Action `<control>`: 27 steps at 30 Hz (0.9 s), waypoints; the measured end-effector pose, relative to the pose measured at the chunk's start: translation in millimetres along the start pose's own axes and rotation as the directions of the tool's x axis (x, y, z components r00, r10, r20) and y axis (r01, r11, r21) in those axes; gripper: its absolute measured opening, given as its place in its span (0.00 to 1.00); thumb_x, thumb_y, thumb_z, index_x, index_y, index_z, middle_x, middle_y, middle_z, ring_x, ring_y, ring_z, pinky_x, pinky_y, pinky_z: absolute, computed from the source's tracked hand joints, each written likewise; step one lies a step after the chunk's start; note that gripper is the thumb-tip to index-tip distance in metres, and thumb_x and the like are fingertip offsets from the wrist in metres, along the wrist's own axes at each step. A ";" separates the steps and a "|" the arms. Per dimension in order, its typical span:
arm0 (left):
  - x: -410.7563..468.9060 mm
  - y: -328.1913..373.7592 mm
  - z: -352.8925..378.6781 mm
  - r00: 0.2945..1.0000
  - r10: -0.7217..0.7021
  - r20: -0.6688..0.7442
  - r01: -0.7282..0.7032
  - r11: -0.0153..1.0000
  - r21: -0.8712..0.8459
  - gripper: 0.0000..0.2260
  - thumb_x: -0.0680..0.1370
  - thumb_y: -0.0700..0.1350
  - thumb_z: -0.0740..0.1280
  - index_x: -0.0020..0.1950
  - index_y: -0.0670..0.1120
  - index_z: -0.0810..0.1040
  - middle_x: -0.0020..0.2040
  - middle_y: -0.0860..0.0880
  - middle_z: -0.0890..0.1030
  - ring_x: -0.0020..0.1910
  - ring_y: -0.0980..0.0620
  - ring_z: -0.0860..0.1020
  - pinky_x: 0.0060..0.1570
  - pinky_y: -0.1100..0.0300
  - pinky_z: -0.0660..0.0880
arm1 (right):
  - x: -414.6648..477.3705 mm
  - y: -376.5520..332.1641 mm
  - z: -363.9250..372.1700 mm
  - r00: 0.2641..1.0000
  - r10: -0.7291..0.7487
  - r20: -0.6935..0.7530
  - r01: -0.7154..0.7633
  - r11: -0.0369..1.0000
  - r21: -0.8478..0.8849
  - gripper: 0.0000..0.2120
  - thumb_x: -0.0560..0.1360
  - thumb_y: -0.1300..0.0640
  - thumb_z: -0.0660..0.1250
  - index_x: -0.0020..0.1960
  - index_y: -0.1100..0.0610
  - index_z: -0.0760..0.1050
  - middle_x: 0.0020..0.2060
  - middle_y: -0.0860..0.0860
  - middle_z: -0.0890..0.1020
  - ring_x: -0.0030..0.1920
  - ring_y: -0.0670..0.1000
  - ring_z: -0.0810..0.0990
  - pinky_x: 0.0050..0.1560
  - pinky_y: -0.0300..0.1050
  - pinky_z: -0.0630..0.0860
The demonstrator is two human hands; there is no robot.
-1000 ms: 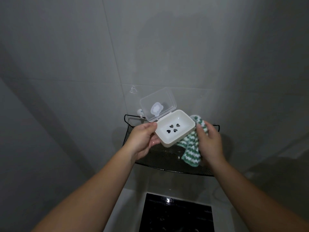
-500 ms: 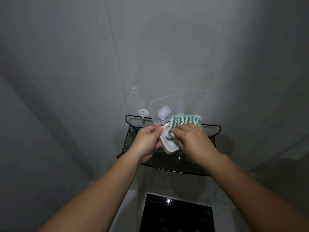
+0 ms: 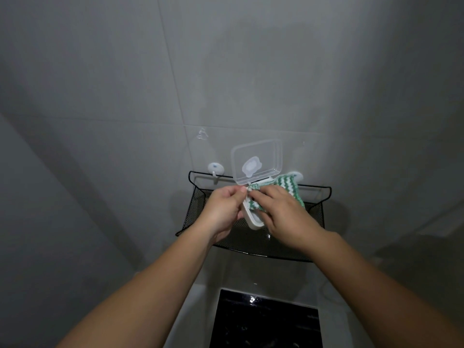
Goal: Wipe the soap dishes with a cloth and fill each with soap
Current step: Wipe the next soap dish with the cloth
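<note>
White rectangular plastic soap dish [image 3: 253, 218], held in the air just in front of the black wire-mesh wall shelf [image 3: 283, 244], not resting on it. Its clear hinged lid [image 3: 257, 160] stands open, tilted up toward the grey tiled wall [image 3: 125, 84].

Green-and-white striped knitted cloth [image 3: 283, 188] is pressed into the dish tray, covering most of it; only the near white corner shows. No soap visible anywhere in view.

Left hand [image 3: 221, 212]: fingers closed around the dish's left edge, thumb and forefinger pinching near the hinge. Right hand [image 3: 283, 217]: fingers curled down onto the cloth, bunching it against the tray.

Step in hand, as judged: wiping the inside of dish 1; filling not yet done.

Risks:
- Only 1 hand carries the dish, by 1 edge. A hard push with the cloth could lever it out of the pinch and drop it toward the dark glossy surface [image 3: 266, 322] below.
- The cloth's far end lies close under the open lid; a snag there could strain the thin hinge.
- Dim light may hide unwiped residue.
</note>
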State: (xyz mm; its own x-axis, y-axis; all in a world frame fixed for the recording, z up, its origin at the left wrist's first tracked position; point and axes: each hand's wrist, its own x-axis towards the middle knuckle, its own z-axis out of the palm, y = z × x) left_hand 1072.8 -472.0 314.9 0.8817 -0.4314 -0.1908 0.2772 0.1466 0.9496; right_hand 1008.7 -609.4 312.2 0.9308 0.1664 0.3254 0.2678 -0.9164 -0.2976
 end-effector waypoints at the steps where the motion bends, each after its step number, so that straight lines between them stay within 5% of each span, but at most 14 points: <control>1: 0.0 -0.1 0.3 1.000 -0.003 0.003 0.003 1.000 0.002 0.09 0.82 0.39 0.58 0.50 0.39 0.77 0.43 0.43 0.81 0.41 0.51 0.80 0.44 0.59 0.80 | -1.4 -1.5 0.8 1.000 -0.002 -0.004 0.002 1.000 0.029 0.22 0.75 0.58 0.64 0.68 0.58 0.70 0.56 0.56 0.76 0.58 0.58 0.73 0.60 0.49 0.69; 7: -2.4 -0.2 3.0 1.000 -0.019 -0.002 0.019 1.000 -0.015 0.10 0.82 0.39 0.58 0.53 0.37 0.77 0.41 0.45 0.81 0.34 0.58 0.81 0.34 0.67 0.76 | -7.0 -6.5 3.2 0.999 0.026 0.026 -0.030 0.986 0.163 0.23 0.77 0.58 0.61 0.71 0.57 0.66 0.61 0.54 0.74 0.62 0.54 0.71 0.63 0.46 0.69; 12: -1.8 1.2 1.3 0.999 -0.030 -0.043 0.028 0.998 -0.061 0.10 0.82 0.38 0.58 0.56 0.34 0.76 0.41 0.42 0.81 0.32 0.55 0.81 0.32 0.66 0.77 | -8.2 -2.2 -1.6 0.992 -0.015 0.129 -0.002 0.991 0.133 0.22 0.77 0.53 0.59 0.70 0.55 0.69 0.59 0.51 0.74 0.60 0.50 0.71 0.60 0.40 0.65; 16: -0.4 0.2 0.1 0.998 -0.036 -0.061 0.034 0.999 -0.040 0.11 0.82 0.38 0.59 0.57 0.32 0.75 0.41 0.40 0.80 0.34 0.52 0.81 0.37 0.62 0.81 | -14.9 0.2 -5.4 0.979 -0.086 0.185 0.059 0.987 0.146 0.20 0.76 0.51 0.59 0.66 0.55 0.73 0.55 0.51 0.75 0.56 0.50 0.72 0.57 0.43 0.69; 21: -0.3 2.1 2.4 0.998 -0.010 -0.061 0.010 1.000 0.005 0.09 0.82 0.37 0.58 0.48 0.37 0.77 0.39 0.41 0.80 0.31 0.53 0.81 0.33 0.62 0.80 | -21.9 13.0 -6.3 0.970 -0.163 0.181 0.154 0.986 0.065 0.18 0.76 0.56 0.63 0.65 0.54 0.74 0.65 0.52 0.71 0.64 0.52 0.72 0.64 0.45 0.69; 27: -0.2 4.2 2.8 0.997 0.003 -0.083 0.003 0.997 0.072 0.11 0.82 0.39 0.58 0.48 0.38 0.79 0.40 0.41 0.82 0.35 0.48 0.80 0.39 0.56 0.78 | -19.9 24.9 -14.9 0.952 -0.253 0.174 0.257 0.967 0.001 0.16 0.73 0.60 0.65 0.61 0.56 0.76 0.56 0.52 0.79 0.56 0.53 0.77 0.59 0.45 0.73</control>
State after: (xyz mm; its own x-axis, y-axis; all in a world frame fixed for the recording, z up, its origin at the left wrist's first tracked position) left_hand 1072.7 -473.9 319.6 0.9112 -0.3555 -0.2084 0.2521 0.0808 0.9643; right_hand 993.2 -641.0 311.7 0.8615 0.4533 0.2288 0.4978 -0.8427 -0.2048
